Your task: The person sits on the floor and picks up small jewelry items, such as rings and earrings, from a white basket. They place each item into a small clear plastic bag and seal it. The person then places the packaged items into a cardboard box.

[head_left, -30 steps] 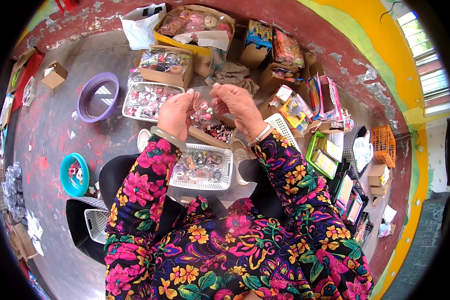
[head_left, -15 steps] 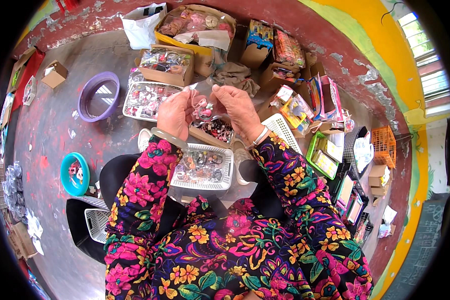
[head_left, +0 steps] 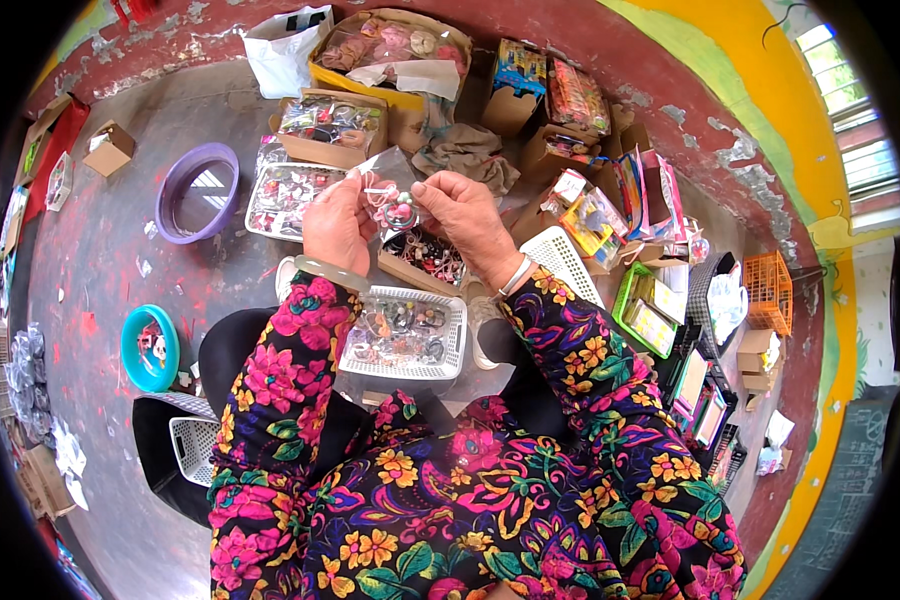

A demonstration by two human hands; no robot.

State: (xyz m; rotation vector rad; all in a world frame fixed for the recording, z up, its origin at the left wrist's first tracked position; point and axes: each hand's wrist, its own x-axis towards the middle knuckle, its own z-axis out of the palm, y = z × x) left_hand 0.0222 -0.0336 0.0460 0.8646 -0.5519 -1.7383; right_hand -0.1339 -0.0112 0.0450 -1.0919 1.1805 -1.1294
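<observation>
Both my hands are raised over the boxes in front of me, with a small clear plastic bag (head_left: 391, 163) between them. Pink and white beaded trinkets, apparently hair ties (head_left: 400, 212), show in or against the bag. My left hand (head_left: 336, 224) pinches the bag's left side, its fingertips partly hidden. Thumb and forefinger of my right hand (head_left: 469, 222) are closed on the right side by the beads. Below them is a cardboard box (head_left: 410, 275) of small dark and red pieces. Nearer my lap stands a white plastic basket (head_left: 405, 372) holding several bagged trinkets.
Farther off are a white basket of bagged pieces (head_left: 275, 238), a filled carton (head_left: 335, 155) and a large yellow-edged box (head_left: 395, 80). Purple (head_left: 160, 205) and teal (head_left: 172, 350) basins sit on the floor at left. A green tray (head_left: 622, 318) and an orange crate (head_left: 767, 290) stand at right.
The clear bag's upper part now stands up between my hands, and the beads have shifted slightly left and up. My left hand has moved a little left; my right fingertips have also shifted left.
</observation>
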